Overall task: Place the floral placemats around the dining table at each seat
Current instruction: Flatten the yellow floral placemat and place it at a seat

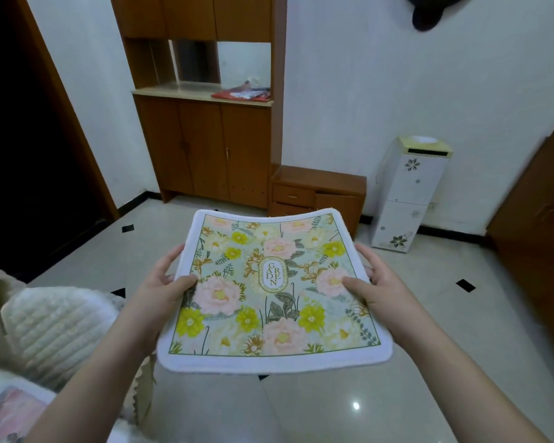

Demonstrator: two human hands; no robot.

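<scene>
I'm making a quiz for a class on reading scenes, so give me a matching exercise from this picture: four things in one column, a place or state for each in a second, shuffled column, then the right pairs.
Things:
1. floral placemat
2. white floral-print cabinet
3. red items
4. low wooden drawer unit

Places or states:
A. lying on the sideboard's counter
B. held in the air between the left hand and right hand
C. on the floor beside the tall wooden sideboard
D. standing against the white wall at right

Pairs: 1-B, 2-D, 3-A, 4-C
</scene>
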